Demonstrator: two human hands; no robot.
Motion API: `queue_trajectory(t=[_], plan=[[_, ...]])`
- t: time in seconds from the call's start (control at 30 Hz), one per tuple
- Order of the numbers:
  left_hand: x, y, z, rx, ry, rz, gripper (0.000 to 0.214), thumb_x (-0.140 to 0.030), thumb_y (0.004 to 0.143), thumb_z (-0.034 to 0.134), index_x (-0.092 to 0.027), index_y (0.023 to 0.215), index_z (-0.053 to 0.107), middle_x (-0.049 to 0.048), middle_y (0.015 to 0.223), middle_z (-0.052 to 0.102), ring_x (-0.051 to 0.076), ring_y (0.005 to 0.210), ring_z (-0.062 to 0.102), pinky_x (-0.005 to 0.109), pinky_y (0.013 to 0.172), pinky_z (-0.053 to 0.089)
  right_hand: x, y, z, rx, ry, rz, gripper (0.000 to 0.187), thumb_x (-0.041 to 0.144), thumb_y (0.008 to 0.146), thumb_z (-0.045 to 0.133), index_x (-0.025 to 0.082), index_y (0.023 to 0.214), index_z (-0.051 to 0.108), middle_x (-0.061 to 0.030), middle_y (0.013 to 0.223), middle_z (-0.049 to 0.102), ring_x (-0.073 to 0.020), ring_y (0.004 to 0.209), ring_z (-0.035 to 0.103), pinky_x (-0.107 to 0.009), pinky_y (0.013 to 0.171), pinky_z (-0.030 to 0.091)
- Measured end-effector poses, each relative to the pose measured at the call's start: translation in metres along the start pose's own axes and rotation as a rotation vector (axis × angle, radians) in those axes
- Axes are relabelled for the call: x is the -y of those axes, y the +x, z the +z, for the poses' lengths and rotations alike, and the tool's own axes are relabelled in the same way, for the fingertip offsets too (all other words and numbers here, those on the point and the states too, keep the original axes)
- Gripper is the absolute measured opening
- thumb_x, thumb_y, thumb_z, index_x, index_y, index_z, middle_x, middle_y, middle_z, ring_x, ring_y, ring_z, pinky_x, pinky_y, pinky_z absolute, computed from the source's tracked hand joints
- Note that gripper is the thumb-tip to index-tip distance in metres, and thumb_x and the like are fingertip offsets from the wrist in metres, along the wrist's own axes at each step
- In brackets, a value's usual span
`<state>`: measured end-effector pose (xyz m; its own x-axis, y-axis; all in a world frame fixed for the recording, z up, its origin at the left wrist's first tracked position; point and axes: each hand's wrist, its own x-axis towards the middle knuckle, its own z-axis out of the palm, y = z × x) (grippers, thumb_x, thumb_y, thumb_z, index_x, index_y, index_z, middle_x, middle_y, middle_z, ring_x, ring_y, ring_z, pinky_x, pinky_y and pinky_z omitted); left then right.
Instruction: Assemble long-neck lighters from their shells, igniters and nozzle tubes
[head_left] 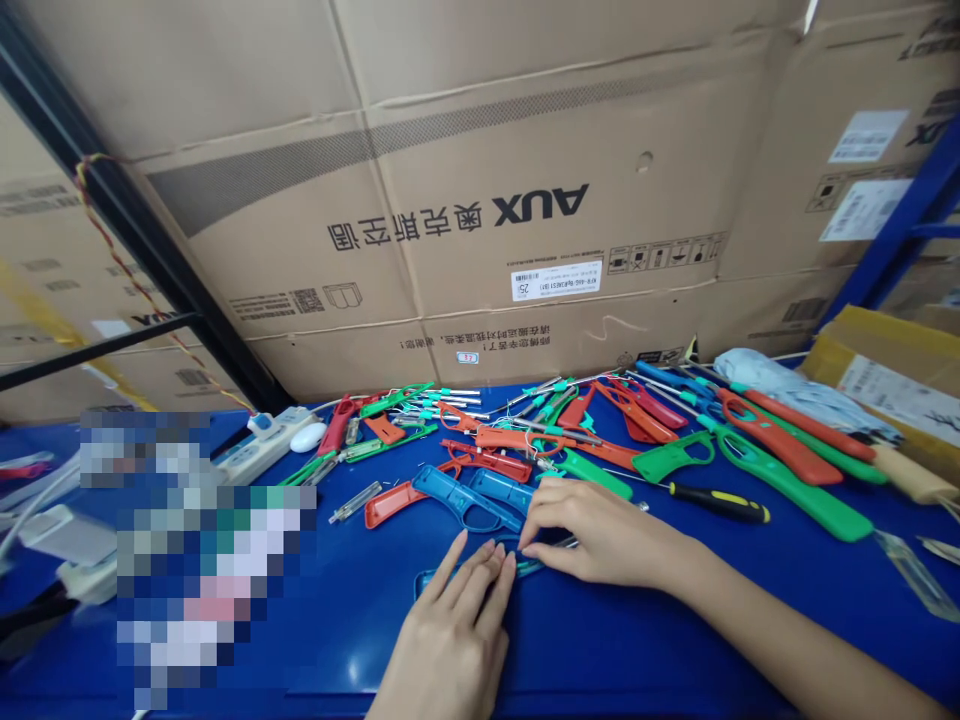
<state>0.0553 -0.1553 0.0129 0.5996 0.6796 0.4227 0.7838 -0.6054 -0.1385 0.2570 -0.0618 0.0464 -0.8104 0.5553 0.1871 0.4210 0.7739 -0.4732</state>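
Observation:
My left hand (459, 620) lies over a blue lighter casing half (426, 580) at the front of the table, its fingers together and holding the casing down. Most of that casing is hidden under my fingers. My right hand (592, 530) pinches at the casing's right end; whatever sits between thumb and fingertips is too small to make out. Just beyond both hands lies another blue lighter casing half (465, 503) with a trigger loop. To the right rests a screwdriver (720, 503) with a black and yellow handle.
Behind my hands spreads a pile of red, orange and green lighter parts (517, 438). Longer green lighters (795, 485) lie right. A power strip (262, 445) and white cables are at left. A large cardboard box (465, 300) stands behind the blue table (337, 650).

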Motion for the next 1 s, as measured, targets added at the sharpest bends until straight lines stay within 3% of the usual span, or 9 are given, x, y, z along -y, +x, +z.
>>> queue_trajectory(t=[0.13,0.27,0.47,0.73,1.0], plan=[[0.006,-0.008,-0.004,0.021,-0.084,-0.068,0.05,-0.009,0.084,0.045,-0.021,0.132,0.049,0.0049,0.122,0.065,0.018,0.112,0.061,0.039,0.101,0.046,-0.003,-0.002,-0.001,-0.015,-0.003,0.002,0.007,0.02,0.084,0.062,0.02,0.084,0.068,-0.0009,0.085,0.067,-0.0149,0.085,0.059,-0.026,0.076,0.042],[0.009,-0.022,0.001,-0.022,-0.025,-0.078,0.039,-0.018,0.09,0.046,-0.024,0.128,0.054,0.005,0.126,0.063,0.019,0.116,0.059,0.035,0.098,0.047,-0.003,-0.003,-0.001,0.055,0.02,-0.024,0.004,0.024,0.081,0.067,0.021,0.084,0.069,-0.0006,0.086,0.067,-0.0156,0.087,0.059,-0.026,0.075,0.042],[0.01,-0.036,0.009,0.041,-0.001,-0.058,0.042,-0.011,0.092,0.04,-0.023,0.131,0.051,0.0042,0.131,0.059,0.016,0.119,0.056,0.027,0.097,0.047,-0.002,-0.003,0.002,0.1,0.007,-0.038,0.005,0.021,0.082,0.065,0.021,0.083,0.07,-0.0009,0.083,0.066,-0.0158,0.086,0.058,-0.026,0.076,0.043],[0.01,-0.034,0.008,-0.021,-0.043,-0.051,0.038,-0.011,0.093,0.038,-0.021,0.126,0.055,0.0047,0.126,0.063,0.015,0.117,0.058,0.025,0.096,0.047,-0.001,-0.004,0.002,0.105,-0.039,-0.09,0.01,0.021,0.084,0.064,0.02,0.086,0.074,-0.0023,0.08,0.068,-0.0158,0.082,0.059,-0.026,0.075,0.043],[0.009,-0.033,0.008,0.003,-0.048,-0.066,0.04,-0.01,0.092,0.039,-0.021,0.127,0.054,0.0053,0.125,0.063,0.016,0.115,0.059,0.026,0.093,0.05,-0.003,-0.003,0.003,0.133,-0.077,-0.141,0.013,0.021,0.086,0.062,0.02,0.089,0.075,-0.0026,0.079,0.07,-0.0159,0.08,0.058,-0.027,0.075,0.042]])
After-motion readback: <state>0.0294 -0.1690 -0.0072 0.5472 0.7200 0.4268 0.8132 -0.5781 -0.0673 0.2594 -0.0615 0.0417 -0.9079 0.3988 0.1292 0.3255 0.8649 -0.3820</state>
